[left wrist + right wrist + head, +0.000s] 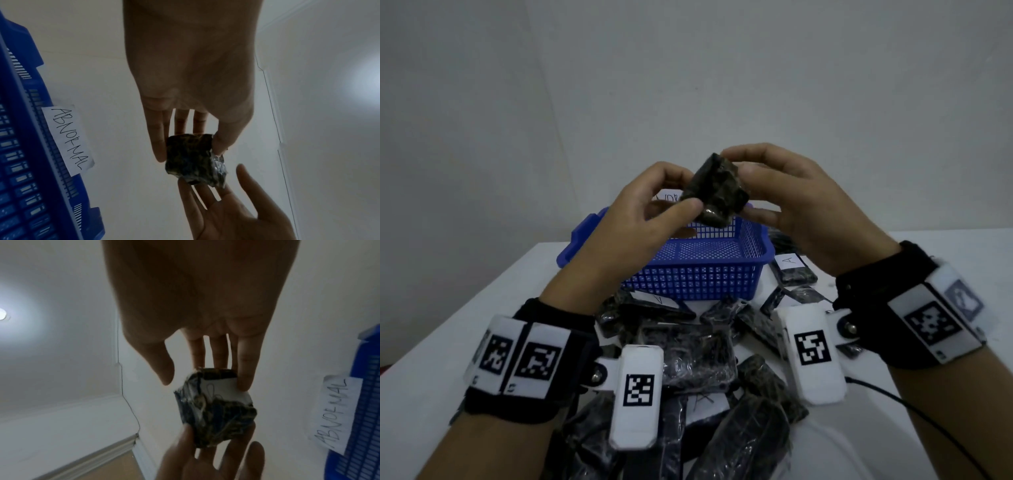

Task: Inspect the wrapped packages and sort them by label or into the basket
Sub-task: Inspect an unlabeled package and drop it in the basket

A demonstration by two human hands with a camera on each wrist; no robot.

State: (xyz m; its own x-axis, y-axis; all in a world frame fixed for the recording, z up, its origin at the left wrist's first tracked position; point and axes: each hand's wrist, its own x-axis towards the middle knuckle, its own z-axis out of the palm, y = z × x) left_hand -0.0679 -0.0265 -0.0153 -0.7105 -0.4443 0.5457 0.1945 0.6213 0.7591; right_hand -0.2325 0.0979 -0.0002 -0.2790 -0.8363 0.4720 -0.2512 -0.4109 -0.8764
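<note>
I hold a small wrapped package [717,192] of dark, crinkled film up in the air above the blue basket [698,274]. My left hand [690,192] pinches it between thumb and fingers, which the left wrist view shows clearly on the package [193,159]. My right hand [739,185] meets it from the other side. Its nearly straight fingers [244,382] touch the package [213,407], while the thumb stands slightly off. A white label patch [222,389] with pen marks shows on the wrapping; I cannot read it.
The basket carries a paper tag reading ABNORMAL [68,139] on its far rim. A pile of several dark wrapped packages [688,342] lies on the white table [465,325] near me. One package marked A [791,263] sits right of the basket. A black cable [928,421] trails at the right.
</note>
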